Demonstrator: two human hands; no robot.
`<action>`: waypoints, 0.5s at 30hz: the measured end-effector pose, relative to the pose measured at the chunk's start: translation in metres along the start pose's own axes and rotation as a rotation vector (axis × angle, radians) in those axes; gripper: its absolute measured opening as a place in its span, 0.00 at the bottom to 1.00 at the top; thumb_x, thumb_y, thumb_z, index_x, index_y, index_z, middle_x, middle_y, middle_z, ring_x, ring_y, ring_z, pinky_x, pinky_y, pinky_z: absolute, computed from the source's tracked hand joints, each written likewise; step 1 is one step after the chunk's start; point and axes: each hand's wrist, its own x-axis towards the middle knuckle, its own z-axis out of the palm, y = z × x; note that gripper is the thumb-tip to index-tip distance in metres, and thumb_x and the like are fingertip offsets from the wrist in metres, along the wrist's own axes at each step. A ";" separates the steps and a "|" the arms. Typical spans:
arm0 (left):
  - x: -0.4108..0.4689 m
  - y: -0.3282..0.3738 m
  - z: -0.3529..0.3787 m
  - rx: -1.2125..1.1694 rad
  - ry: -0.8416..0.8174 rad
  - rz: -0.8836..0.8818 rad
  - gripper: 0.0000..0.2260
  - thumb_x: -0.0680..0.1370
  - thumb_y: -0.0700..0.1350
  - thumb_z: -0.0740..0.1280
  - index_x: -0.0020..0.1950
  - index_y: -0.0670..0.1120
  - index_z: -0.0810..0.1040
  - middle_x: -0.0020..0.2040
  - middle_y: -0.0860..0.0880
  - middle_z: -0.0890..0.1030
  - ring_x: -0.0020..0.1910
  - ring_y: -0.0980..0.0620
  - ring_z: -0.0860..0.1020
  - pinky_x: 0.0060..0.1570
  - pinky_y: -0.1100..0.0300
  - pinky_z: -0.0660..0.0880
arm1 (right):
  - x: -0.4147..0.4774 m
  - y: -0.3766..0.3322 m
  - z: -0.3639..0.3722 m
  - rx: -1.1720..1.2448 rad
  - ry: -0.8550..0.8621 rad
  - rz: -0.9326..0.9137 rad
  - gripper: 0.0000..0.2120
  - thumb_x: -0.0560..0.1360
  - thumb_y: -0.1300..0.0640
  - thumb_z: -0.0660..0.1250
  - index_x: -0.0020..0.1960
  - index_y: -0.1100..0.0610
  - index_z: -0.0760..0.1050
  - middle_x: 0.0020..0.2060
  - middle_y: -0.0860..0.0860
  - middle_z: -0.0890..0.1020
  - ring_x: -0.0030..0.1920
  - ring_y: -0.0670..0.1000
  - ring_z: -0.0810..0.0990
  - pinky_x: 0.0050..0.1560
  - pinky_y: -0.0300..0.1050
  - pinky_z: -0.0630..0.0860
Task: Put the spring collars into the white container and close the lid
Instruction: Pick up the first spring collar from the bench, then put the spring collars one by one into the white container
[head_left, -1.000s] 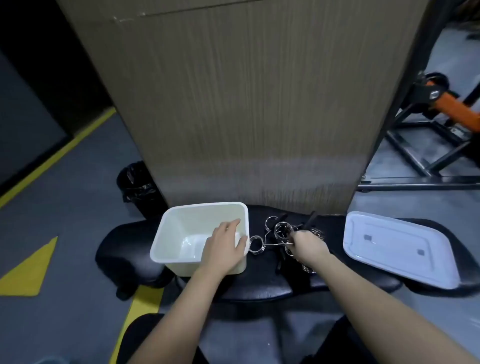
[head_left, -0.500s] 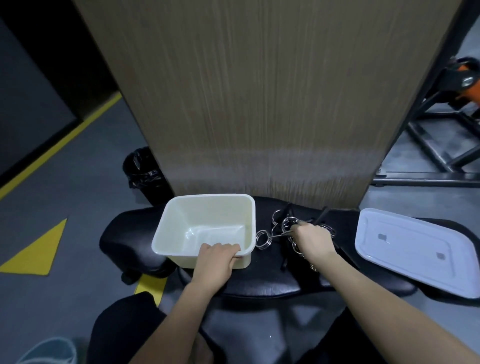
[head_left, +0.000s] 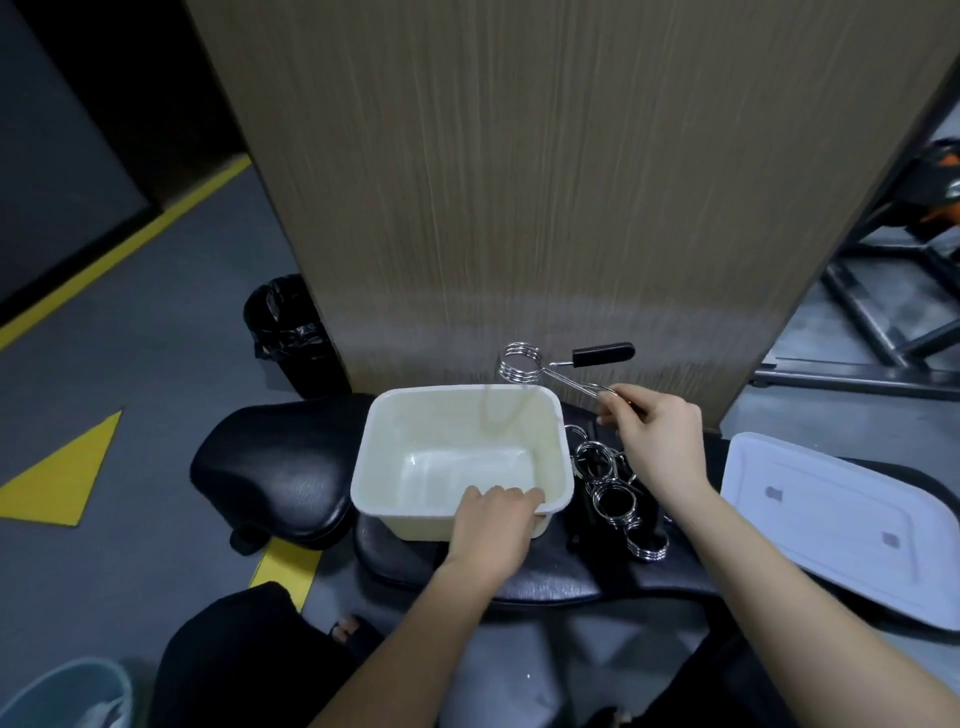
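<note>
The white container (head_left: 384, 452) stands open and empty on a black padded bench (head_left: 270, 467). My left hand (head_left: 493, 525) grips its near rim. My right hand (head_left: 654, 431) pinches one handle of a metal spring collar (head_left: 521, 362), holding it in the air above the container's far right corner; the collar's other, black-tipped handle points right. Several more spring collars (head_left: 613, 493) lie in a heap on the bench just right of the container. The white lid (head_left: 841, 519) lies flat at the right end of the bench.
A tall wood-grain panel (head_left: 545, 182) rises right behind the bench. A black bin (head_left: 291, 332) stands on the grey floor at the back left. Metal gym frames (head_left: 883, 291) fill the right background. Yellow floor markings (head_left: 62, 467) lie to the left.
My right hand has lifted one spring collar off the heap and carried it up and left, over the container's far corner. My left hand still holds the container's near rim.
</note>
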 end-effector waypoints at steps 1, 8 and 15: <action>0.001 -0.002 -0.002 -0.076 0.041 -0.007 0.10 0.80 0.55 0.60 0.55 0.53 0.77 0.46 0.50 0.82 0.49 0.46 0.78 0.45 0.51 0.66 | -0.003 -0.005 0.001 -0.016 -0.018 -0.023 0.10 0.78 0.54 0.68 0.37 0.49 0.81 0.30 0.44 0.84 0.35 0.40 0.83 0.42 0.37 0.76; -0.029 -0.109 -0.024 -0.279 0.526 -0.326 0.08 0.79 0.49 0.61 0.46 0.48 0.77 0.44 0.52 0.80 0.46 0.45 0.76 0.46 0.47 0.73 | -0.024 -0.012 0.029 -0.117 -0.101 -0.115 0.08 0.77 0.50 0.68 0.43 0.49 0.84 0.32 0.43 0.85 0.36 0.46 0.84 0.43 0.49 0.80; -0.014 -0.139 -0.004 -0.644 0.186 -0.799 0.23 0.82 0.56 0.54 0.75 0.46 0.63 0.66 0.39 0.75 0.63 0.35 0.73 0.60 0.44 0.71 | -0.039 -0.023 0.112 -0.472 -0.386 -0.197 0.11 0.79 0.45 0.63 0.46 0.48 0.81 0.38 0.50 0.85 0.44 0.57 0.83 0.35 0.47 0.73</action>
